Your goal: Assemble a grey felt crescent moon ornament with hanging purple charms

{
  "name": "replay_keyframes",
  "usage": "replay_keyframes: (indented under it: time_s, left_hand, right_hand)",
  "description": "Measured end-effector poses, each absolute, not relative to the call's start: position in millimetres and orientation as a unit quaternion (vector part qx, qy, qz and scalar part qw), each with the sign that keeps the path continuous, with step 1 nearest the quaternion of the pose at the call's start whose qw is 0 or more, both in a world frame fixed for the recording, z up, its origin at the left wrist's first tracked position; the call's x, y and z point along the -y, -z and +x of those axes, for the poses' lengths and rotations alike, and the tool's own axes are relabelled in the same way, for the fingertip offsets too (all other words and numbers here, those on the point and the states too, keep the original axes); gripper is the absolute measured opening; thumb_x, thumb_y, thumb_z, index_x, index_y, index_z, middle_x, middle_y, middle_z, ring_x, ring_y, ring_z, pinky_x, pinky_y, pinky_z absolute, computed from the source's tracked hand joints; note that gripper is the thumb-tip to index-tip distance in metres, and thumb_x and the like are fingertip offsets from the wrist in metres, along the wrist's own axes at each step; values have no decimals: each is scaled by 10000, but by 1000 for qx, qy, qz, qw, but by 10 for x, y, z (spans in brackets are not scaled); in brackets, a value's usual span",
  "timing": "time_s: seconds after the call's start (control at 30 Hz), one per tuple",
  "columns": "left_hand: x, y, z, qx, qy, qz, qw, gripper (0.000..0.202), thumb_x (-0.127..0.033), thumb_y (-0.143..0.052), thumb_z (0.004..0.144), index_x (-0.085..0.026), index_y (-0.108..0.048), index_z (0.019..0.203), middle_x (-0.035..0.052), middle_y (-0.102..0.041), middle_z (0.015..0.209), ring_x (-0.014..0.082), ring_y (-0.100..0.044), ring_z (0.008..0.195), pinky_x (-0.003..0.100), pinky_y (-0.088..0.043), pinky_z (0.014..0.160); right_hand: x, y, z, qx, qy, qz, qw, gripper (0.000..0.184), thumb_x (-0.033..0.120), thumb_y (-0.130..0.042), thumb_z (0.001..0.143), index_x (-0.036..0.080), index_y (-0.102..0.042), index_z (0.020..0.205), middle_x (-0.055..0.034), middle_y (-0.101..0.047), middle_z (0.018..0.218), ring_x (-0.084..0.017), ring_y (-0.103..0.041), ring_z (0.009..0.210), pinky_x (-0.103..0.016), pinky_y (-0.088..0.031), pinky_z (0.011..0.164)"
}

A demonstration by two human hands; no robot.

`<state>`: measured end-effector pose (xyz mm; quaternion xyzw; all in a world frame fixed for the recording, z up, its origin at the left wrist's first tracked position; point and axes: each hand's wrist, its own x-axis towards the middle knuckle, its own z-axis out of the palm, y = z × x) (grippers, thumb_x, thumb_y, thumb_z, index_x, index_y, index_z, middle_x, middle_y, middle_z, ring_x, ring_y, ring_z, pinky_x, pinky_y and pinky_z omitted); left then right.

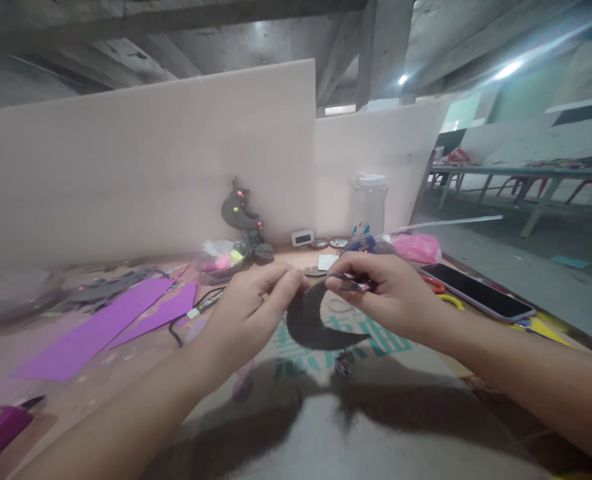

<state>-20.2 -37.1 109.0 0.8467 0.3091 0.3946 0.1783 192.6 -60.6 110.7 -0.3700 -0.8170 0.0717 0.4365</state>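
Over a cardboard sheet (376, 427) printed in teal, a person's left hand (246, 313) pinches the upper edge of a dark, matte crescent cutout (310, 327). Its horns open up and rightward, and its long axis slants from upper left to lower right. The right hand (391, 293) is closed on a small glossy item (352, 285) too blurred to identify. Purple foam strips (91, 333) lie to the left and a phone (476, 290) to the right. A similar crescent figure (240, 210) leans against the pale partition (126, 173) behind.
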Motion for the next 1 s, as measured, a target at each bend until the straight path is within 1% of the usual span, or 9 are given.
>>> replay_keyframes:
  time_s: [0.1,0.2,0.3,0.4,0.47,0.53,0.63,0.73,1.0]
  left_hand:
    - [346,-1120,-205,-314,-369,849,213,442,-440,-367,1002,-177,-706,896,7,-647,737,140,-575,683,246,-430,620]
    - [333,-1138,-190,-336,-329,852,229,341,-484,-528,927,-200,-707,984,5,-675,814,146,-586,717,241,-431,623]
    - [303,-1131,-193,-344,-290,850,274,287,-470,-606,883,-196,-692,870,-9,-666,765,135,-578,681,225,-410,581]
    - [255,-1122,-219,-332,-261,837,347,317,-443,-567,913,-185,-662,754,-20,-643,660,121,-574,618,218,-415,558]
    - [230,-1125,-235,-306,-250,833,387,360,-438,-520,940,-182,-657,728,-14,-657,657,119,-594,615,217,-447,577]
    - [218,-1131,-244,-290,-248,834,399,433,-457,-463,965,-176,-654,698,-3,-667,657,120,-616,627,219,-474,604]
    - [221,-1126,-242,-303,-257,835,381,499,-503,-418,973,-172,-680,706,13,-685,677,127,-626,645,222,-489,620]
    - [241,-1122,-232,-312,-253,844,355,459,-514,-469,948,-181,-704,738,12,-696,711,129,-616,656,219,-480,615]
    - [354,-1276,-249,-359,-221,876,233,206,-342,-626,838,-231,-712,687,-42,-656,619,127,-591,578,197,-381,508]
  right_hand:
    - [584,-1122,1947,809,-79,-378,443,118,227,-585,861,175,-608,758,38,-511,620,-91,-420,551,-218,-315,516]
    - [581,-1154,1971,798,-91,-392,448,143,265,-576,877,184,-597,762,32,-511,630,-103,-428,566,-228,-315,517]
    - [580,-1195,1997,777,-95,-419,460,220,343,-570,895,191,-580,736,28,-480,622,-113,-414,572,-242,-305,521]
    - [559,-1214,2021,756,-101,-442,472,280,384,-558,905,192,-552,702,33,-431,609,-109,-384,563,-246,-283,515]
    - [536,-1212,2030,745,-119,-450,478,293,404,-555,906,192,-547,704,37,-413,611,-105,-372,558,-243,-281,511]
    - [513,-1209,2031,734,-142,-451,487,294,412,-556,902,191,-544,709,39,-406,614,-103,-367,556,-239,-284,506]
    - [494,-1214,2028,727,-163,-451,492,279,392,-554,900,190,-537,709,45,-396,595,-100,-357,543,-235,-274,490]
    - [490,-1224,2034,726,-159,-457,488,273,380,-549,903,188,-535,709,51,-385,572,-97,-347,524,-235,-265,479]
    - [487,-1220,2074,731,-114,-469,483,312,433,-566,906,181,-563,720,36,-425,592,-97,-374,533,-233,-289,483]
